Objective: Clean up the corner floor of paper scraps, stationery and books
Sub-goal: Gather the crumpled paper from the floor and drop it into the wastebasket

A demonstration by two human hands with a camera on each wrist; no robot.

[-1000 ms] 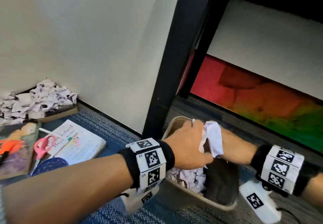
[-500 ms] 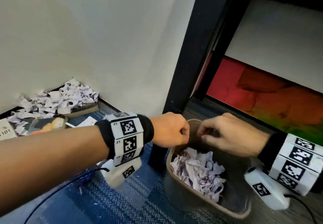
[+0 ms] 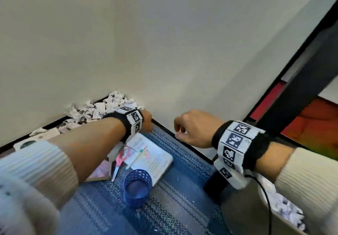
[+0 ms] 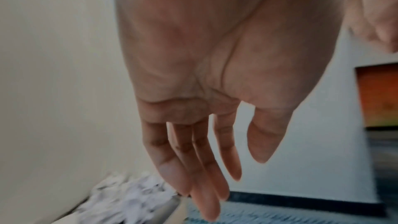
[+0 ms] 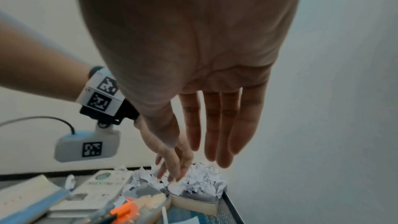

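Note:
A pile of crumpled white paper scraps (image 3: 102, 108) lies in the wall corner, partly on a book. My left hand (image 3: 146, 121) reaches over it with fingers straight and empty; in the right wrist view its fingertips (image 5: 172, 175) are at the top of the scraps (image 5: 200, 181), and I cannot tell whether they touch. My right hand (image 3: 190, 128) hovers beside it near the wall, fingers (image 5: 215, 134) straight, holding nothing. An open white book (image 3: 153, 157), pink scissors (image 3: 121, 158) and a blue mesh cup (image 3: 137, 187) lie on the carpet under my left forearm.
A bin (image 3: 237, 212) with paper scraps (image 3: 285, 211) inside stands at the lower right beside a black desk leg (image 3: 300, 95). More books (image 5: 101, 186) and an orange tool (image 5: 125, 210) lie left of the pile. Walls close the corner on two sides.
Both hands have left the bin and swung left to the corner pile. The paper they held over the bin is no longer in them.

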